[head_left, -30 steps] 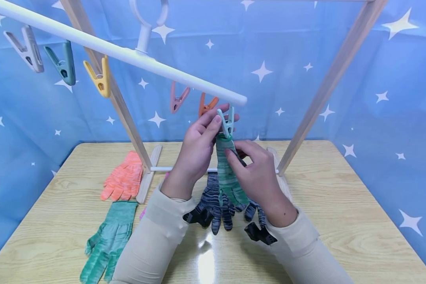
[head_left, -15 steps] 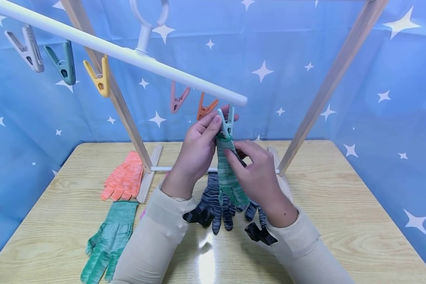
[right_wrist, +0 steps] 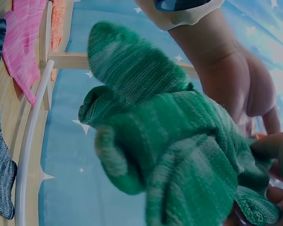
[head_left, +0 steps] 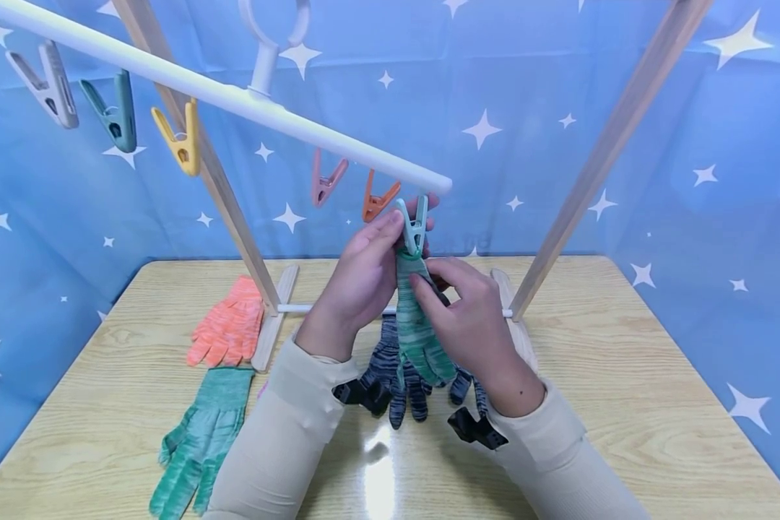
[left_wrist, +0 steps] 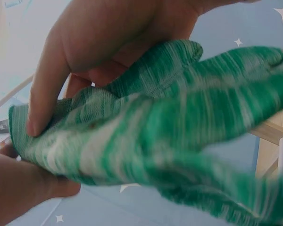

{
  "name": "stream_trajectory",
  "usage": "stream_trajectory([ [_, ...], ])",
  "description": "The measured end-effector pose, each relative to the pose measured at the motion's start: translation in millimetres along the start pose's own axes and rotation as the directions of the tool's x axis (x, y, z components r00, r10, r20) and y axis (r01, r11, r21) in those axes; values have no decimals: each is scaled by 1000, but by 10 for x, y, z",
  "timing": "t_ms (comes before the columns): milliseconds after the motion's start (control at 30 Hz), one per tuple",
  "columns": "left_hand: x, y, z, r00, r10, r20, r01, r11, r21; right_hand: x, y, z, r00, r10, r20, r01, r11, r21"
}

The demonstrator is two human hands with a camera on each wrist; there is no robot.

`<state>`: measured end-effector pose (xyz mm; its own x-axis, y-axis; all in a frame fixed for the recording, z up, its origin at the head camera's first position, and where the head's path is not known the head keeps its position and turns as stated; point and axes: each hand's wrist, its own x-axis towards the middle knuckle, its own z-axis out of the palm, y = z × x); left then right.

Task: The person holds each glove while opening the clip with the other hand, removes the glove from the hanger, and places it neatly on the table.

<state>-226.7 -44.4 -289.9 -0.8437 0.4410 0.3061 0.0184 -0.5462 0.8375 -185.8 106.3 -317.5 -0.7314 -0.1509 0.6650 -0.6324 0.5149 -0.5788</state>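
Observation:
A light green clip [head_left: 414, 227] grips the cuff of a green-white striped knit glove [head_left: 419, 325], which hangs below the right end of the white hanger bar [head_left: 253, 105]. My left hand [head_left: 360, 274] holds this clip, thumb at one handle and fingers behind. With thumb in front and fingers behind, my right hand [head_left: 468, 310] pinches the glove below the cuff. The left wrist view shows the glove [left_wrist: 179, 117] stretched out blurred. In the right wrist view the glove's fingers [right_wrist: 132, 61] flop toward the camera, with my left hand [right_wrist: 236, 80] beyond.
Grey, dark green, yellow, pink and orange clips [head_left: 378, 201] line the bar. On the table lie an orange glove [head_left: 230, 325], another green glove [head_left: 201, 437] and dark striped gloves [head_left: 390, 361]. Wooden posts [head_left: 614, 155] stand either side; a pink glove [right_wrist: 23, 42] shows in the right wrist view.
My left fingers shift slightly around the light green clip, uncovering more of the orange clip. The hanging glove sways a little; my right hand keeps its pinch.

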Motion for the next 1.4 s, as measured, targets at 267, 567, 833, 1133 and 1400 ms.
stream_trajectory([
  [267,-9,-16,-17,999,-30,43,31,999,-29,-16,-3,0,1000,-4,3,4,1000,-9],
  [567,4,-17,-23,1000,-17,25,18,998,-59,-3,-11,9,1000,-12,6,12,1000,5],
  [833,3,-8,-15,999,-34,1,34,994,-100,0,-14,19,1000,-21,3,21,1000,12],
  [1133,7,9,-3,997,-40,-73,33,995,-90,8,-11,20,999,-26,21,26,1000,1],
  [1400,15,18,-2,996,-28,-83,20,995,-93,0,-13,17,999,-31,17,31,1000,-2],
])
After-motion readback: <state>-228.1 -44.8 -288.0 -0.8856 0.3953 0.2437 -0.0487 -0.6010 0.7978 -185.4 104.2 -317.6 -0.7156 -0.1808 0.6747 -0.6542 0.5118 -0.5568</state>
